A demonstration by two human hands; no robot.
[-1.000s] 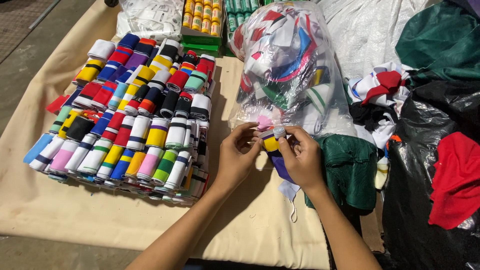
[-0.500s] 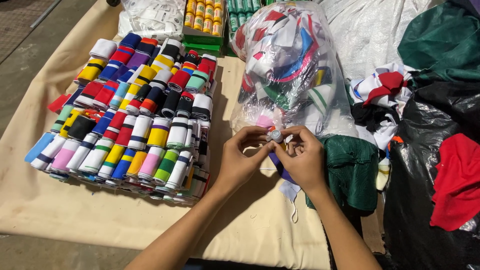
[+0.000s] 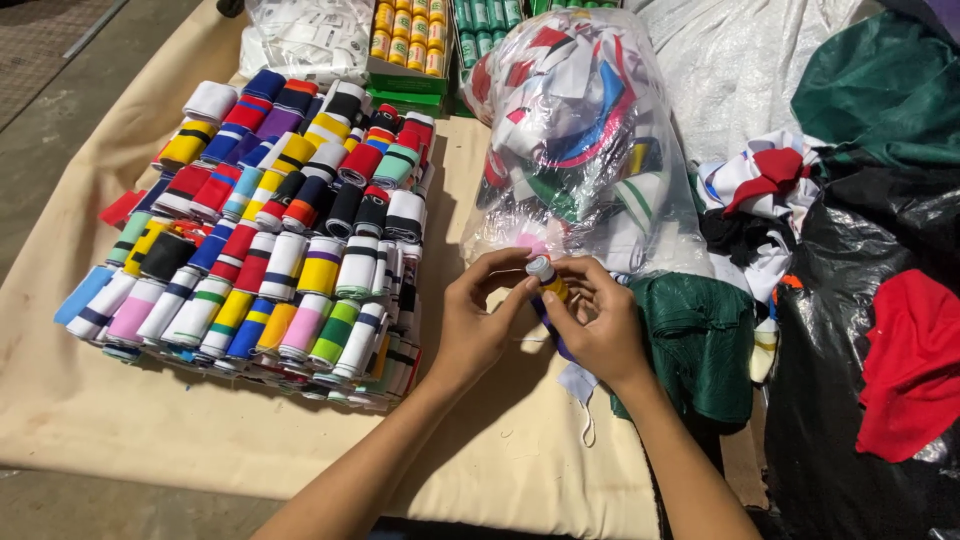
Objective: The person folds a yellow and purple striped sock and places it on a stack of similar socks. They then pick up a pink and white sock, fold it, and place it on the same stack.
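On the beige cloth [image 3: 120,420] that covers the work surface, all positions are given relative to the stacked block of rolled striped bands [image 3: 270,230]. To the right of the block stands a clear plastic bag [image 3: 590,140] stuffed with mixed coloured bands; farther right lie a green fabric heap [image 3: 700,340], a black sack [image 3: 860,400] and a red cloth [image 3: 915,360]. Beyond the block's far edge sit boxes of thread spools [image 3: 410,40]. Just right of the block's near corner, in front of the bag, the left hand [image 3: 480,320] and right hand [image 3: 600,325] meet around a small roll of band [image 3: 545,280], white at the tip with yellow and dark blue below. The fingers of both hands are curled and pinch the roll from either side; a loose tail hangs under the right hand. As a judgement, neat rolling calls for even tension, aligned edges and a firm thumb on the last turn, so that the roll matches those in the block.
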